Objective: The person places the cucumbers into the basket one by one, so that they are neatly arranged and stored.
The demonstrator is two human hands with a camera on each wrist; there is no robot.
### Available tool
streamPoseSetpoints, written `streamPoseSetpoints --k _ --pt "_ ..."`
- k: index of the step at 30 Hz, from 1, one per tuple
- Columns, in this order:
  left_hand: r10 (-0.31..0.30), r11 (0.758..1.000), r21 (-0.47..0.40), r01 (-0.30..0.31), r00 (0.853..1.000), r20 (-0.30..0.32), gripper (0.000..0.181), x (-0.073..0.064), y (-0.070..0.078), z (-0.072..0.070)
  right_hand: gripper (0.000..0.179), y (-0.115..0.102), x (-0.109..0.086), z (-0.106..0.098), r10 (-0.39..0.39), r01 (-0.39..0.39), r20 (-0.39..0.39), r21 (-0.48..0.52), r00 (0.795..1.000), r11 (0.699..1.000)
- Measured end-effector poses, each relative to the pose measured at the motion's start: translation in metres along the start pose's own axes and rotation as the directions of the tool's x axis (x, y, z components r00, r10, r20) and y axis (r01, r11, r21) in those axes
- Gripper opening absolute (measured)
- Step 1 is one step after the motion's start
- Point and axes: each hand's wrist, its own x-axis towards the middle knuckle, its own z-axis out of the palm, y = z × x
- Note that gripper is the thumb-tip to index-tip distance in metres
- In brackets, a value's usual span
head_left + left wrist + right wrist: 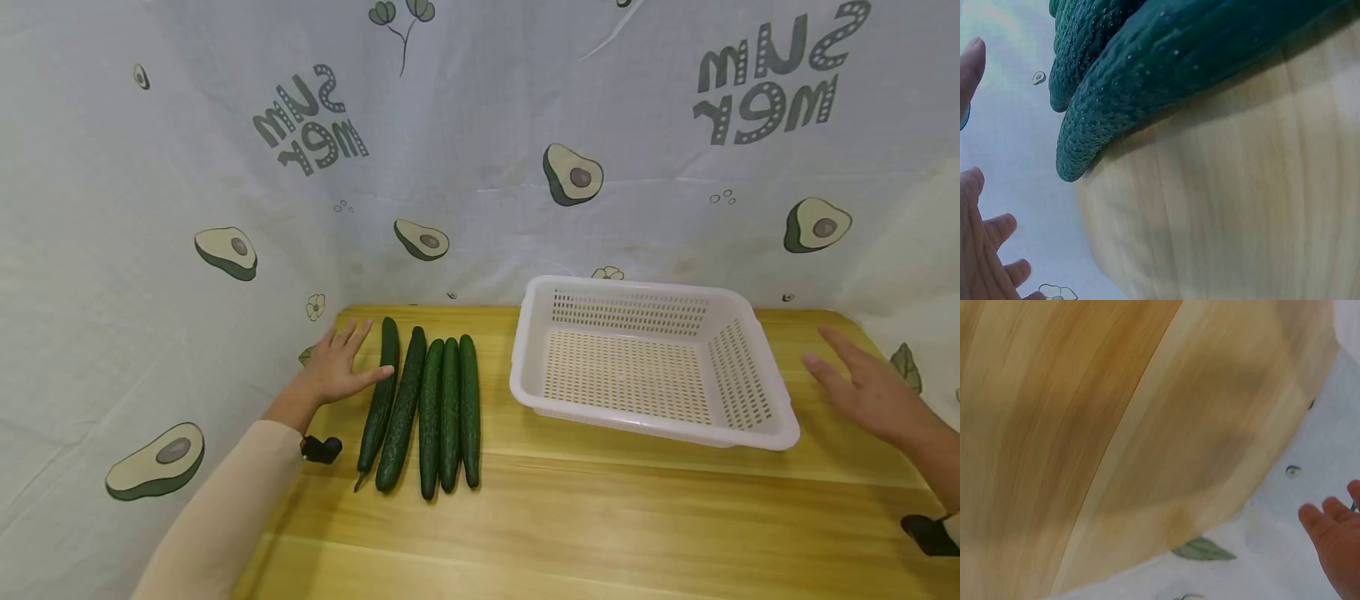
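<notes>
Several dark green cucumbers (406,408) lie side by side on the left part of the wooden table. My left hand (336,367) is beside the leftmost cucumber (381,400), fingers spread, and its thumb overlaps that cucumber in the head view; whether it touches cannot be told. In the left wrist view the hand (985,244) holds nothing near the cucumber ends (1094,128). To the right of the white plastic basket (652,423) is my right hand (873,387), with fingers extended and nothing held. Its fingers (1329,522) also show at the right wrist view's edge.
The slotted basket stands on the back right of the wooden table (570,517), with nothing in it. A pale cloth (465,108) printed with avocados and lettering hangs behind and along the sides of the table. Each wrist wears a black device (321,450).
</notes>
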Motion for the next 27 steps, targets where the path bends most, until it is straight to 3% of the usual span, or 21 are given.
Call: streamPoseSetpoints --k 5,11,19,27 --pt "-0.015 0.999 -0.039 0.015 1.0 0.005 0.099 -0.004 0.001 0.005 0.072 -0.019 0.007 0.004 0.028 -0.045 0.106 0.159 0.994 0.986" --pt "-0.054 0.996 -0.069 0.057 0.997 0.047 0.099 -0.008 0.003 0.012 0.073 -0.033 0.012 0.012 0.038 -0.083 0.155 0.298 0.987 0.951" --pt "-0.037 0.962 -0.261 0.079 0.986 0.165 0.094 -0.01 0.007 0.02 0.081 -0.049 0.018 0.016 0.136 -0.222 0.249 0.361 0.959 0.906" --pt "-0.027 0.939 -0.333 0.089 0.982 0.186 0.09 -0.01 0.011 0.029 0.078 -0.055 0.022 0.028 0.192 -0.26 0.211 0.366 0.958 0.894"
